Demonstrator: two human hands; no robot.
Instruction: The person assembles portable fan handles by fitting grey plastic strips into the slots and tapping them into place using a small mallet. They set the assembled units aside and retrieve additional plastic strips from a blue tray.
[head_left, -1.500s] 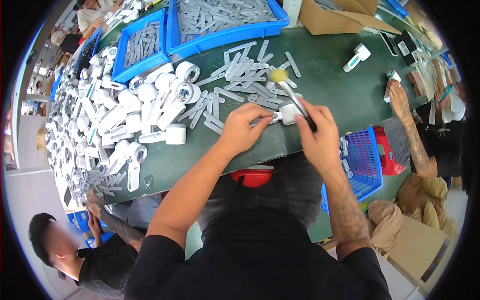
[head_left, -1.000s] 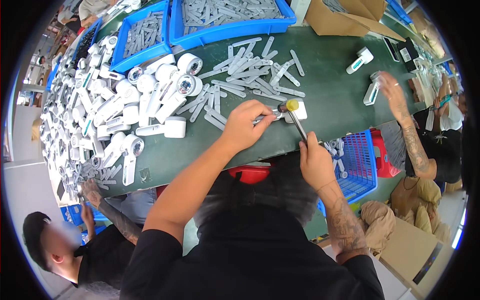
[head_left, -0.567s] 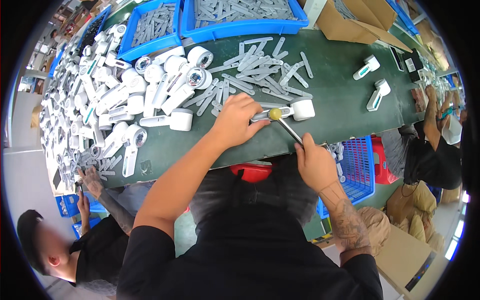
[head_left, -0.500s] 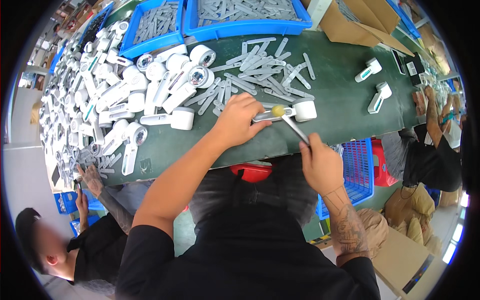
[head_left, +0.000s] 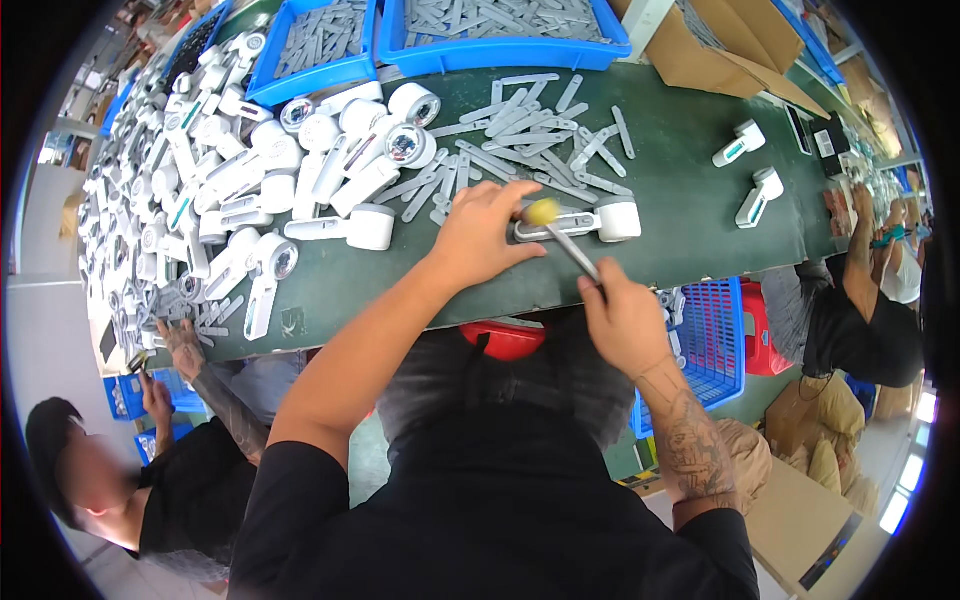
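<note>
In my right hand (head_left: 625, 318) is a small mallet with a grey shaft (head_left: 575, 252) and a round yellow head (head_left: 542, 212). The mallet head is slightly blurred and overlaps the handle end of a white handheld device with a drum-shaped head (head_left: 620, 219); whether they touch I cannot tell. That device lies flat on the bench, a grey strip along its handle, its head to the right. My left hand (head_left: 484, 236) is at the handle's left end, thumb and forefinger spread apart on either side. Just beyond lie several loose grey strips (head_left: 535, 125).
A large heap of similar white devices (head_left: 285, 150) covers the left of the green bench (head_left: 680, 180). Blue trays (head_left: 500, 55) of grey strips and a cardboard box (head_left: 700, 65) line the back. Two devices lie at right. Co-workers sit left (head_left: 200, 490) and right (head_left: 850, 325).
The mallet head has shifted left and slightly up from the handle, and my right hand has moved left with it. My left forefinger and thumb have spread from their closed hold.
</note>
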